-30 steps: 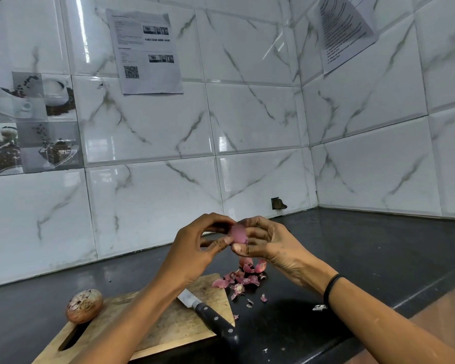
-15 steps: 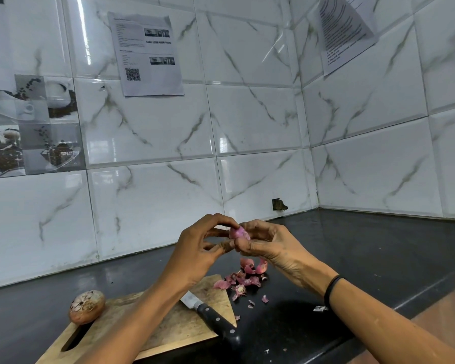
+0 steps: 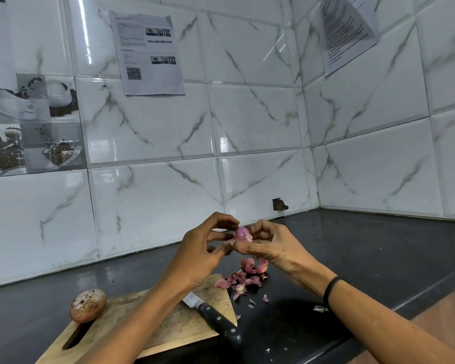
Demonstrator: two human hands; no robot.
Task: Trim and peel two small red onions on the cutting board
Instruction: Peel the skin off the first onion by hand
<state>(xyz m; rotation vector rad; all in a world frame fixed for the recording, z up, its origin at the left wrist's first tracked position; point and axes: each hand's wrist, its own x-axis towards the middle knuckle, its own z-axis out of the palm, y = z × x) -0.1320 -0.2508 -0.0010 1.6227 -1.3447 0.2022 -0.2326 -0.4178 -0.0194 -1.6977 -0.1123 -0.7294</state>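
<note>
left hand [image 3: 200,254]: you're curling fingers, pinching the onion [image 3: 242,234]
right hand [image 3: 272,248]: you're gripping the same onion, raised above the counter [image 3: 378,258]

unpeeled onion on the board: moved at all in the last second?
No. The unpeeled onion sits at the same far-left corner of the cutting board, just above the handle slot, in all three frames.

- A thin black band [image 3: 330,290] circles the right wrist [image 3: 316,277], just behind the right grip [image 3: 271,248]
- Both forearms [image 3: 132,319] are bare down to the picture's lower edge
- The left grip [image 3: 200,256] and its wrist are bare too
</note>
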